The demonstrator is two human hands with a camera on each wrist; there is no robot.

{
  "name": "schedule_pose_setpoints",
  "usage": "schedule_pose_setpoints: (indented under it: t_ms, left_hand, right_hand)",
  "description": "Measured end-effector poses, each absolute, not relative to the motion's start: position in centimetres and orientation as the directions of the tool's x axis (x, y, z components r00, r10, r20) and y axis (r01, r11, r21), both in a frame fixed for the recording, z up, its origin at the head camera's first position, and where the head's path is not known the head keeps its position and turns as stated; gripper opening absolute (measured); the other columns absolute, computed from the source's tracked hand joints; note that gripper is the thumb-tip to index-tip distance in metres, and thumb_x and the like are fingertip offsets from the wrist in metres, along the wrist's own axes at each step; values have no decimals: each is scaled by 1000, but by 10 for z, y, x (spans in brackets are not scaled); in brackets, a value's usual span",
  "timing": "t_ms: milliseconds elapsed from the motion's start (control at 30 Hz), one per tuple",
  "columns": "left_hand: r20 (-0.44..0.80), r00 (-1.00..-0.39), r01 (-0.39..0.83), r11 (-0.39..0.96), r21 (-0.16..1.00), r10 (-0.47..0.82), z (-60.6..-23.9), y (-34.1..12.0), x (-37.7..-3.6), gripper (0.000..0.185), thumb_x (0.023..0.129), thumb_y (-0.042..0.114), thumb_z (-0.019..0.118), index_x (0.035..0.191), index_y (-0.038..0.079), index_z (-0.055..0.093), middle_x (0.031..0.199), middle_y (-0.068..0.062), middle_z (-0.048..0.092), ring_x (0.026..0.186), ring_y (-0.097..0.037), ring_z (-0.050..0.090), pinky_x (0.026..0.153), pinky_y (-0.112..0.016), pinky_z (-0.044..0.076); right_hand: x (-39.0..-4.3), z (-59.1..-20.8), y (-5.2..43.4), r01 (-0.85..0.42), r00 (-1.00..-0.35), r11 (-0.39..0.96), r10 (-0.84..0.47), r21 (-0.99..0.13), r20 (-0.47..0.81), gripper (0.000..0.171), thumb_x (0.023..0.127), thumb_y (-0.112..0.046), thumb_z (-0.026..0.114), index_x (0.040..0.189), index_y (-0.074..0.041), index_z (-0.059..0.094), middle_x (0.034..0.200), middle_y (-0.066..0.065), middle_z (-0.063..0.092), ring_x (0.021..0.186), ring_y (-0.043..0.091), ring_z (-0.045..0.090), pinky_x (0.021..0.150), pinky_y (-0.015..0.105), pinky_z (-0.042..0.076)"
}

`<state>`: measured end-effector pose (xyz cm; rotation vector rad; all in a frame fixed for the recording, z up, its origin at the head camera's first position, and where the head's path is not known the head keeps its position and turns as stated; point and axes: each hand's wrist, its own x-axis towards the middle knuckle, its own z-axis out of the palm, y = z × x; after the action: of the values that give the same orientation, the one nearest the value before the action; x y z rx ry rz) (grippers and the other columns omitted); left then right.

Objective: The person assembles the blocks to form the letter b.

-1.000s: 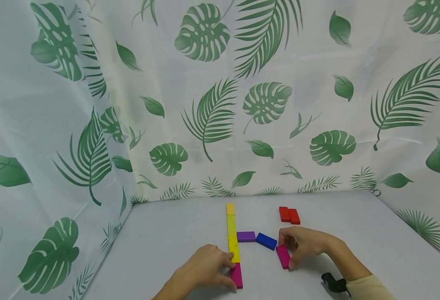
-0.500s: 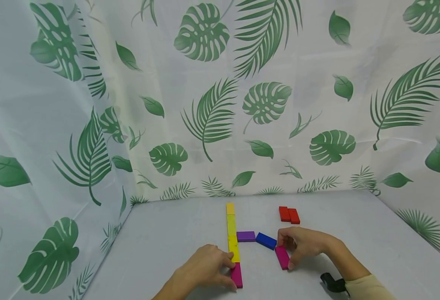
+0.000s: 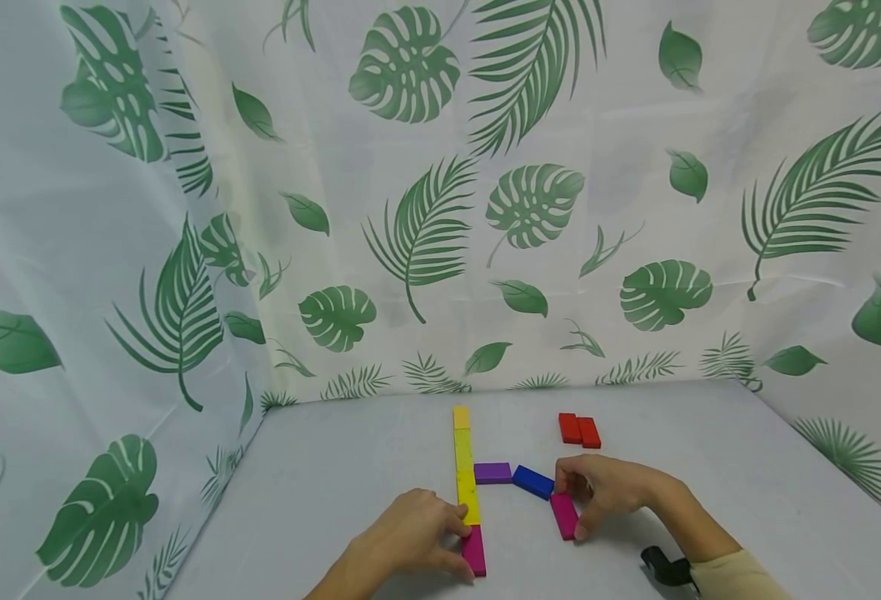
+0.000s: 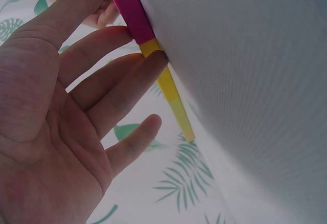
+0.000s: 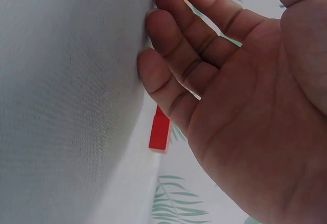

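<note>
My left hand [image 3: 419,533] pinches a magenta block [image 3: 473,552] lying at the near end of an upright row, thumb at its near end and fingertips where it meets the yellow block [image 3: 468,500]. In the left wrist view the little finger stands free of the row. Farther up the row come a lime block [image 3: 463,450] and an amber block [image 3: 461,417]. My right hand [image 3: 614,485] holds a second magenta block [image 3: 564,517] lengthwise between thumb and fingers, tilted on the table. Its far end sits by the corner of a slanted blue block [image 3: 533,482]. A purple block [image 3: 493,473] bridges blue and row.
Two red blocks [image 3: 579,431] lie side by side beyond the right hand. Around the right wrist is a black strapped device [image 3: 667,567]. The pale tabletop [image 3: 350,450] ends at a leaf-printed curtain [image 3: 425,358] at the back and sides.
The right hand has shifted its magenta block very slightly left and toward the near side, by the blue block's corner. The left hand has stayed in place.
</note>
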<state>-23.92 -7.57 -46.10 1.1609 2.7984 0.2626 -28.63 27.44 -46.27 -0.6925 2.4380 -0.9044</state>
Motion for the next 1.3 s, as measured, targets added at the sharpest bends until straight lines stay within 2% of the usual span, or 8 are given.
schedule_pose_setpoints:
  t_ms: [1300]
  left_hand:
    - [-40,-711,682,702,203,702,-460,-75,-239,51,76,62,85,118,35,80,127,12,73,115,-3,68,97,-27,53]
  right_hand:
    - [-283,-459,269,-295,-773,653,-592,-697,-228,48,73,-23,96,105,-15,61,92,7,63,89,21,57,68,27,43]
